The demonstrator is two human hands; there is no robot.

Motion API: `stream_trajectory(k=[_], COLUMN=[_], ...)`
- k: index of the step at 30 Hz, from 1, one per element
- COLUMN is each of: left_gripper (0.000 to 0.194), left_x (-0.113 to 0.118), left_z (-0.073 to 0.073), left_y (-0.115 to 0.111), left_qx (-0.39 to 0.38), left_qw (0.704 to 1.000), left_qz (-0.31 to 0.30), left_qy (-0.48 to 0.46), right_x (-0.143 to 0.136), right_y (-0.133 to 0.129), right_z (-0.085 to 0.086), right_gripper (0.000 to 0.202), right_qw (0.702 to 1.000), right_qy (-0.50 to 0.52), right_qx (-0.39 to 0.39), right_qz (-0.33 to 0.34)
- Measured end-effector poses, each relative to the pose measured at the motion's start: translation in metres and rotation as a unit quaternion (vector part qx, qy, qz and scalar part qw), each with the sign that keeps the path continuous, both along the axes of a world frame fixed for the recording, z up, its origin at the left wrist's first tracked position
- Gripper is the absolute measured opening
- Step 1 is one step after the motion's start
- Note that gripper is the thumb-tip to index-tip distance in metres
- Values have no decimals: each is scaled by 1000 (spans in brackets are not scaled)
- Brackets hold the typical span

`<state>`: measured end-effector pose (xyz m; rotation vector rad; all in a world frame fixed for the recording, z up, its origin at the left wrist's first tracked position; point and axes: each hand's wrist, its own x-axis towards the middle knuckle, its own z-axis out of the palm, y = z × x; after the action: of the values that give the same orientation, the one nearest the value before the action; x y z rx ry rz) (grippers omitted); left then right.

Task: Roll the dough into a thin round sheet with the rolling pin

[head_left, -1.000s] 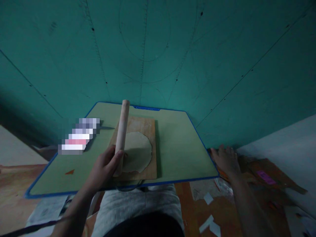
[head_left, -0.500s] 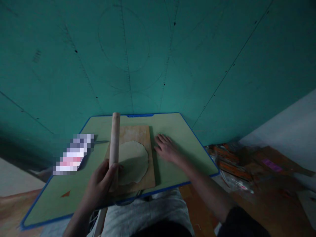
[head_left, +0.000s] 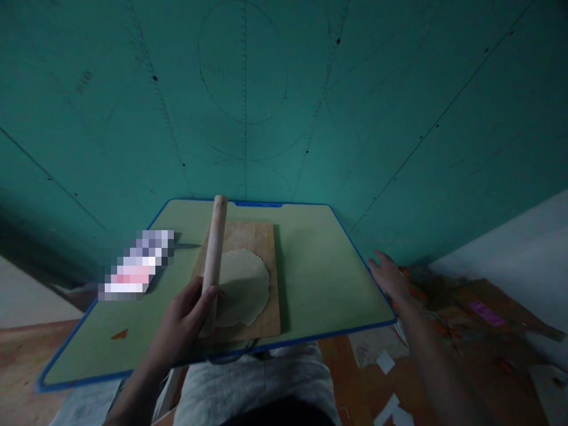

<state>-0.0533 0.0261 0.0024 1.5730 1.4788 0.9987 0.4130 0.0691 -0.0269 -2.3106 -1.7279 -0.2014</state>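
Observation:
My left hand [head_left: 189, 313] is closed around the lower part of a wooden rolling pin [head_left: 216, 236], which points up and away over the left side of a wooden board [head_left: 251, 234]. On that board lies a flat, roundish sheet of dough [head_left: 246, 290], its left edge hidden behind the pin and my fingers. My right hand [head_left: 388, 275] is past the table's right edge with its fingers apart, holding nothing; it is slightly blurred.
The board rests on a pale green folding table [head_left: 319, 266] with a blue rim. A pixelated flat item [head_left: 137, 266] lies on the left, beside a thin dark tool [head_left: 189, 245]. A green wall [head_left: 284, 106] stands behind. Cardboard [head_left: 506, 302] and paper scraps [head_left: 386, 362] lie right.
My right hand has left the tabletop beside the board and moved right, past the table edge. My left hand still holds the rolling pin. The view has shifted slightly.

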Motion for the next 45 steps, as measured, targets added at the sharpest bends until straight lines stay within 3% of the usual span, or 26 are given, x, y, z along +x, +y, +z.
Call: stream_trajectory(k=[3, 7, 9, 11, 14, 16, 20, 23, 25, 27, 32, 36, 39, 41, 45], left_gripper=[62, 60, 60, 61, 64, 65, 68, 66, 65, 66, 68, 66, 64, 65, 67], left_x=[0, 1, 1, 0, -2, -3, 0, 3, 3, 2, 1, 3, 3, 2, 1], left_z=[1, 2, 2, 1, -2, -4, -4, -1, 0, 1, -2, -8, -12, -11, -6], left_y=[0, 0, 0, 0, -1, -1, -1, 0, 0, 1, -1, -1, -1, -1, -2], left_qx=[7, 16, 23, 24, 19, 11, 0, -2, -7, -6, -5, -10, -18, -23, -33], left_qw=[1000, 1000, 1000, 999, 1000, 1000, 1000, 1000, 1000, 1000, 1000, 1000, 999, 999, 999], left_qz=[-3, 2, 3, 2, 8, 8, 1, 4, 6, 8, 8, 19, 30, 41, 30], left_qy=[8, 15, 20, 23, 20, 15, 6, 2, 2, 3, 5, -8, -22, -23, -13], right_x=[-54, -149, -187, -205, -183, -139, -35, 0, -12, -45, -155, -206, -213, -203, -134], right_y=[41, 84, 97, 108, 115, 109, 77, 57, 56, 68, 131, 178, 201, 207, 186], right_z=[-5, -10, -13, -15, -12, -5, 15, 19, 11, -3, -29, -32, -31, -30, -22], right_gripper=[53, 54, 54, 53, 52, 53, 52, 51, 52, 53, 55, 55, 51, 49, 52], right_qw=[996, 968, 961, 959, 963, 976, 994, 995, 997, 996, 967, 952, 949, 950, 972], right_qy=[23, 35, 37, 40, 44, 43, 27, 8, 5, 13, 44, 46, 40, 35, 18], right_qx=[6, -15, -27, -41, -67, -82, -107, -93, -73, -52, -12, -8, -24, -40, -69], right_qz=[81, 247, 272, 279, 256, 198, 18, -25, 6, 67, 250, 302, 311, 308, 223])
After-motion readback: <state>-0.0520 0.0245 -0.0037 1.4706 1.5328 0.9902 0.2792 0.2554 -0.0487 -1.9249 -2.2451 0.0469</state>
